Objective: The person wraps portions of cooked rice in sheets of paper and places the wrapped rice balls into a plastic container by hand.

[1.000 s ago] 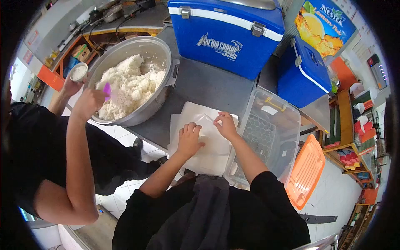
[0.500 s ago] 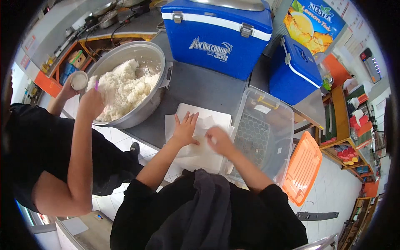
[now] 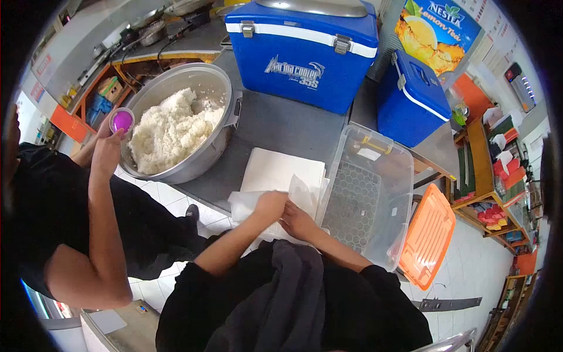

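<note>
A sheet of white wrapping paper (image 3: pixel 242 205) is bent up around my hands, with a translucent flap (image 3: pixel 299 190) standing up at its right side. My left hand (image 3: pixel 271 206) is closed on the paper with its fingers curled. Close against it, my right hand (image 3: pixel 298 223) also grips the sheet, thumb and fingers pointing toward the left hand. What lies inside the fold is hidden. Behind my hands a stack of white paper (image 3: pixel 284 167) lies on the dark table (image 3: pixel 281 120).
A large metal pot (image 3: pixel 229 82) of white rice (image 3: pixel 176 132) stands left. Beside it a co-worker's hands hold a cup with a purple scoop (image 3: pixel 122 121). A clear plastic bin (image 3: pixel 375 193), an orange lid (image 3: pixel 430 234) and blue coolers (image 3: pixel 305 64), (image 3: pixel 413 100) stand right and behind.
My hands have come together; the left was spread flat on the paper and now grips it. The sheet has been lifted and folded. The co-worker's purple scoop moved from the rice to the cup.
</note>
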The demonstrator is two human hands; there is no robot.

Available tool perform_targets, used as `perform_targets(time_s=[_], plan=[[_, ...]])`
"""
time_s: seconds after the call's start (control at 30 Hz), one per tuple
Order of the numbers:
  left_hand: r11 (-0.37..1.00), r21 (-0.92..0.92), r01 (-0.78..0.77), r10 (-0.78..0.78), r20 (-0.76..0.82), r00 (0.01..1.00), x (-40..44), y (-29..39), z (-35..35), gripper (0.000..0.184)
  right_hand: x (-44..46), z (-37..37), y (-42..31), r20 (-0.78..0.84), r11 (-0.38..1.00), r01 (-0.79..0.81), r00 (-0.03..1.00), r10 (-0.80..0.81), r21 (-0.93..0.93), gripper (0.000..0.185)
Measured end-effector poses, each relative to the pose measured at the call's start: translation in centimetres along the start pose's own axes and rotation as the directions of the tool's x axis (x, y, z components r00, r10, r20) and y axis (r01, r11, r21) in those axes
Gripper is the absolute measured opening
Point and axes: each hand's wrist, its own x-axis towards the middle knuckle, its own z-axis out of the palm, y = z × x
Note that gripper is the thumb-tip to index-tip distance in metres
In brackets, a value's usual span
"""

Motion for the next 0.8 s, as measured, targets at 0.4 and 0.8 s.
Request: perform_targets(time_s=[0.4,0.8], plan=[[0.988,-0.032,-0.151,0.133,-0.319,0.939,-4.0,1.4,4.9,0.045,1.2,-6.2,1.9,-0.356,0.955,-0.296,0.89,0.284,0.021,0.06],[0.972,-0.151,-0.178,0.13,-0.281,0.951,-4.6,1.4,5.4,0.039,0.8,-5.8,0.0,-0.356,0.98,-0.193,0.914,0.195,0.043,0.014]])
